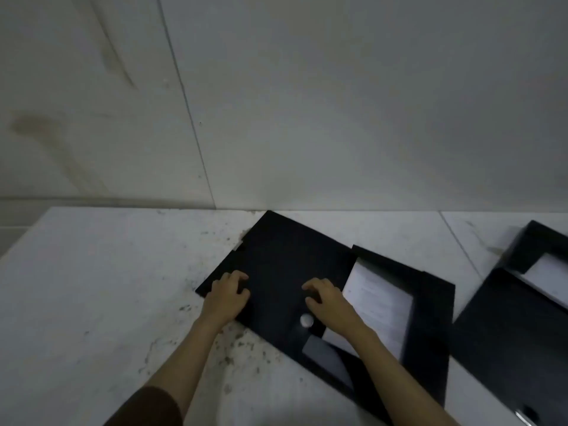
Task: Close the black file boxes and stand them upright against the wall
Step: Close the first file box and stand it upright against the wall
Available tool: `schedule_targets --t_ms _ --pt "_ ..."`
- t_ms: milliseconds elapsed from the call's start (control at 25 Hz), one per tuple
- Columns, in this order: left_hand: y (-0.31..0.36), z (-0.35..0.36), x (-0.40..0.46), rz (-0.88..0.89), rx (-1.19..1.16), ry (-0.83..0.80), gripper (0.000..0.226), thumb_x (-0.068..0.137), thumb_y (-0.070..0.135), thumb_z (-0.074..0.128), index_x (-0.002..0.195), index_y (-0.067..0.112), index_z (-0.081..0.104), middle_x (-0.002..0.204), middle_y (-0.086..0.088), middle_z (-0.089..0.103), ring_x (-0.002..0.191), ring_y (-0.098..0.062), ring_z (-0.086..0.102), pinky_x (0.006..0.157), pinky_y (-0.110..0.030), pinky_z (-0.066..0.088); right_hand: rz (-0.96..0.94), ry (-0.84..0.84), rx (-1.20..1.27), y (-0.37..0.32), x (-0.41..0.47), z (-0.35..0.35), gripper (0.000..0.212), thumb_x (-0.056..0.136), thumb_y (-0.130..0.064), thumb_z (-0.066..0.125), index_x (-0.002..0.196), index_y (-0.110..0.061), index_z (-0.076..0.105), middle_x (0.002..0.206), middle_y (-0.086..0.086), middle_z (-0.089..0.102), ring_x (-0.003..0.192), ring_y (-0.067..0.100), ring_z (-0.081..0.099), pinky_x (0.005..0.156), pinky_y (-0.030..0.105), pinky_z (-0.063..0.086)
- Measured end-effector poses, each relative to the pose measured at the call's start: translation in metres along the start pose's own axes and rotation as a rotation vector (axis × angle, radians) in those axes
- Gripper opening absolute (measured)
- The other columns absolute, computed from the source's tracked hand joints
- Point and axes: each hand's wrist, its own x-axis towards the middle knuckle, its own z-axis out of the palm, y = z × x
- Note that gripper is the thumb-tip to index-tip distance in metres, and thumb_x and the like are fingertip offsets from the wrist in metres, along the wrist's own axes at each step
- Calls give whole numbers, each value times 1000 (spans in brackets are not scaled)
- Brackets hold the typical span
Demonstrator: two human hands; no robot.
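A black file box (pixel 430 333) lies open and flat on the pale floor (pixel 92 287), with white papers (pixel 378 309) in its tray. Its black lid flap (pixel 276 259) lies to the left, one corner near the wall. My left hand (pixel 226 298) rests on the flap's left edge with fingers curled over it. My right hand (pixel 327 301) presses on the flap near the papers, just above a round silver snap (pixel 306 320). A second black file box (pixel 516 327) lies open at the right, with white paper (pixel 550 278) showing inside.
A pale tiled wall (pixel 307 103) rises right behind the boxes. The floor is stained and speckled with dark specks (pixel 233 348) near my left arm. A grout line (pixel 461 244) runs between the two boxes.
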Motion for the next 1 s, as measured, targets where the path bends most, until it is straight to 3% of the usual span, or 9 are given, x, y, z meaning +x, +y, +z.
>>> schedule_targets --t_ms 120,240,320,440,520,600,880,1000 --pt "-21 4 -2 -70 9 -15 40 90 22 46 129 15 41 140 -13 35 128 -32 31 101 -41 37 17 -18 -233 1 -2 31 39 90 -31 49 128 -22 42 139 5 41 124 27 40 102 42 38" --pt "-40 4 1 -115 -1 -22 47 90 22 47 134 11 34 145 -13 28 132 -32 26 105 -41 32 100 -106 -326 6 -6 58 65 88 -47 48 144 -30 19 157 5 12 143 32 12 113 50 21" --pt "-53 1 9 -152 -26 -15 56 90 23 48 139 7 26 148 -15 25 135 -32 23 110 -41 27 119 -105 -429 13 -4 70 74 87 -54 46 146 -35 6 159 5 -3 145 33 -3 116 49 12" --pt "-67 -5 22 -208 -50 9 69 89 25 50 144 2 15 153 -20 15 141 -34 16 116 -46 20 109 -89 -494 21 -2 78 77 82 -63 41 145 -39 2 159 4 -8 145 31 -9 117 45 7" --pt "-69 -10 29 -240 -9 26 70 90 25 49 144 2 13 155 -19 12 142 -33 13 115 -48 21 108 -78 -469 24 0 79 84 69 -74 27 144 -41 4 159 1 -8 145 29 -10 117 44 5" --pt "-66 -14 37 -242 -2 47 63 90 23 48 142 2 18 150 -19 21 136 -34 20 109 -46 28 95 -64 -454 27 0 79 90 60 -75 17 143 -43 4 159 -1 -8 145 27 -11 117 43 4" --pt "-57 -22 48 -300 -30 12 50 89 25 48 134 7 35 136 -18 34 129 -34 26 104 -40 30 65 -21 -413 33 0 78 87 62 -76 21 143 -44 9 159 -3 -5 146 24 -10 117 41 3" --pt "-54 -43 51 -273 -144 144 32 86 21 52 115 10 56 118 -16 56 116 -35 47 95 -39 41 62 -60 -407 30 -2 76 86 64 -75 24 143 -43 10 159 -3 -5 146 24 -10 117 41 3"
